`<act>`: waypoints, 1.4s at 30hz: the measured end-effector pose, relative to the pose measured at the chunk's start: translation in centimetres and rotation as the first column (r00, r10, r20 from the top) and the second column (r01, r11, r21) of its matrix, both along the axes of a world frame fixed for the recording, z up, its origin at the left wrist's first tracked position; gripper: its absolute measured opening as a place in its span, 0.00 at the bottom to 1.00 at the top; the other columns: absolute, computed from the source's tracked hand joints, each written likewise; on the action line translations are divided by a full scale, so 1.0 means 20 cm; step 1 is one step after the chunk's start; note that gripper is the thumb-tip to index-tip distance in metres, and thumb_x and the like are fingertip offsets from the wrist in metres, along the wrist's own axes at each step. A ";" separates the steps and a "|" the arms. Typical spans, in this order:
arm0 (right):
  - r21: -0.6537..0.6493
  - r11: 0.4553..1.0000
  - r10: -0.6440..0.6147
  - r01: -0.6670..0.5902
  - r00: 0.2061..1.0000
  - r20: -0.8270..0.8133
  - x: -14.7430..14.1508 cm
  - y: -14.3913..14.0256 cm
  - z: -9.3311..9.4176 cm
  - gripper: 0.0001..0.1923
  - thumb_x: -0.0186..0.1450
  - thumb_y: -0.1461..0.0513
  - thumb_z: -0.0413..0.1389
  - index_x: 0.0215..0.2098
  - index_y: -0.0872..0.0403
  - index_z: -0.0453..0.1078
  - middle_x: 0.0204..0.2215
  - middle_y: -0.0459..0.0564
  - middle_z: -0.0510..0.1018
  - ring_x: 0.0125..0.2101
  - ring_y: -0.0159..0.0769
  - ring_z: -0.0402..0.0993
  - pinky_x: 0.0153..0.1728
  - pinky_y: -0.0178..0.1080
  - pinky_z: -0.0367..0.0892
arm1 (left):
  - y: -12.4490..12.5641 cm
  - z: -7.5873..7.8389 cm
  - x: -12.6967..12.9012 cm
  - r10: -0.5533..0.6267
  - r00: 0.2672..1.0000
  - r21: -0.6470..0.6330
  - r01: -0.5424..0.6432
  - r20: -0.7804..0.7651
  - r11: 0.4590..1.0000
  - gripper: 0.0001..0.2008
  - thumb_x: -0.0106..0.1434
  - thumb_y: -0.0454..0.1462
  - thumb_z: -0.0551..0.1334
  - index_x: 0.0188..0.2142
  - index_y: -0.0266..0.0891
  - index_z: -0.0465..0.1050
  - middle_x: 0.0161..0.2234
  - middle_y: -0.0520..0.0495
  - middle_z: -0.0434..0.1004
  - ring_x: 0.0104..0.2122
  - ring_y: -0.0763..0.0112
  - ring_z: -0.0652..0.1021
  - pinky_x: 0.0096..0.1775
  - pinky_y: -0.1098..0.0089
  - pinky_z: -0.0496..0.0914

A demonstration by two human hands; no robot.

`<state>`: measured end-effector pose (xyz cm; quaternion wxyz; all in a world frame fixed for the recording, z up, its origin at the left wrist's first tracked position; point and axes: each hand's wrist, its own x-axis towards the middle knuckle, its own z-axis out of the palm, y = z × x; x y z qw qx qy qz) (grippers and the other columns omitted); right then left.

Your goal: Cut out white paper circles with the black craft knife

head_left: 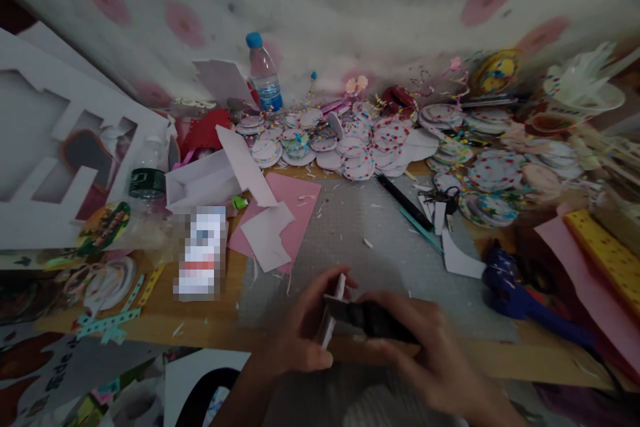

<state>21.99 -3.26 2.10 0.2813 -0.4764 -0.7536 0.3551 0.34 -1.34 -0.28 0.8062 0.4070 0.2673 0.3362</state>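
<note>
Right hand (433,340): grasps a black-handled cutter (383,321), its blade aimed at 10 o'clock across the white piece; exact contact is unclear.
Left hand (296,337): the nearer, pinches the thin white piece (328,331) between thumb and fingers.
White piece: between the hands, long axis near 6-to-12 o'clock, leaning toward 1.
Grey mat (345,220): spreads beyond, at 12 o'clock.

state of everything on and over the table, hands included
Left hand: gripping a thin white piece
Right hand: gripping a black cutter, blade exposed
Blue-capped bottle: closed, standing
White box: open
Pink sheet: flat, partly covered
Blue tool: lying down
</note>
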 end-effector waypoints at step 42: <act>-0.758 0.603 -0.647 0.246 0.707 -0.286 0.02 0.06 -0.18 0.28 0.64 0.41 0.47 0.37 0.55 0.74 0.23 0.49 0.75 0.16 0.31 0.62 0.17 0.35 0.60 | 0.18 -0.14 0.06 0.499 0.519 0.709 0.373 -0.694 0.599 0.37 0.54 0.23 0.55 0.62 0.44 0.52 0.62 0.41 0.58 0.63 0.58 0.59 0.62 0.50 0.57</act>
